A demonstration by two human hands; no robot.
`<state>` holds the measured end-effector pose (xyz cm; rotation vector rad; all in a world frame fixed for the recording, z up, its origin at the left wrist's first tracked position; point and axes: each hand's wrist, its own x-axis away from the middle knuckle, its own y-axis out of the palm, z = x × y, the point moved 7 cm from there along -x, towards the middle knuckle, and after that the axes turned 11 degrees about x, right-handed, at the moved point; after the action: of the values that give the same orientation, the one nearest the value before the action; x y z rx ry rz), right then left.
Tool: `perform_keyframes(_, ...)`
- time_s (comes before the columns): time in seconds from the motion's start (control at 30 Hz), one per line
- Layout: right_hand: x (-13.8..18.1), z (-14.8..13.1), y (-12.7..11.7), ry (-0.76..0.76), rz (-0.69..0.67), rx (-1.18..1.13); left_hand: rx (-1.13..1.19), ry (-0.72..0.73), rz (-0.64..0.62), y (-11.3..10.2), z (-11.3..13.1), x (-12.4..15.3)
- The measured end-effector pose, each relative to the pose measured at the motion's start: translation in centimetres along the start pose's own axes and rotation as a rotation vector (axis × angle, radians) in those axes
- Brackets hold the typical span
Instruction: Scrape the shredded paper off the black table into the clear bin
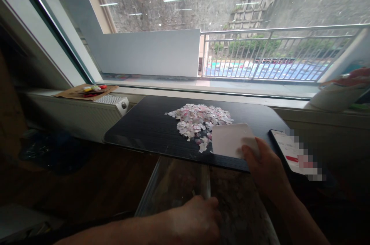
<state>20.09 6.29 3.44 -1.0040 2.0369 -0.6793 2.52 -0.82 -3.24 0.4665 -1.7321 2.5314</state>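
Observation:
My right hand [264, 166] grips a flat white card [231, 140] and holds it against the black tabletop [144, 127], just right of a heap of small pink and white paper scraps [199, 118]. My left hand [199, 220] is closed on the rim of a clear bag or bin [173, 187] held below the table's near edge. A few loose scraps lie between the card and the heap.
A phone [289, 150] with a lit screen lies on the table's right end. A radiator [112, 102] with cardboard and small coloured items [86, 91] stands at the left. Another person's hand [354, 77] rests on the right windowsill by a white object [332, 96].

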Motion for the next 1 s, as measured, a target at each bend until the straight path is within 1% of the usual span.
perform_keyframes(0.13,-0.2,-0.4,0.1,0.011,0.012,-0.009,0.001,0.023,0.021,0.5,0.0,-1.4)
perform_keyframes(0.23,-0.4,-0.4,0.0,0.016,-0.004,0.001,0.011,0.049,0.014,0.3,0.4,-2.6)
perform_keyframes(0.4,-0.3,0.6,0.1,0.005,-0.065,-0.013,0.021,0.093,-0.015,-0.3,1.3,-3.9)
perform_keyframes(0.57,-0.4,0.3,0.4,0.010,-0.051,-0.058,0.025,0.076,-0.016,-0.5,1.0,-3.9)
perform_keyframes(0.7,-0.2,-0.2,0.9,-0.019,-0.133,-0.103,0.032,0.084,-0.041,-0.3,0.9,-3.7)
perform_keyframes(0.77,-0.2,0.1,0.8,-0.011,-0.143,-0.119,0.030,0.076,-0.050,-0.1,0.9,-3.8)
perform_keyframes(0.9,-0.6,1.2,0.3,0.027,-0.095,-0.091,0.041,0.091,-0.003,-0.1,0.9,-3.8)
perform_keyframes(1.0,-0.4,1.1,0.6,-0.003,-0.143,-0.076,0.056,0.099,-0.014,0.0,0.9,-3.8)
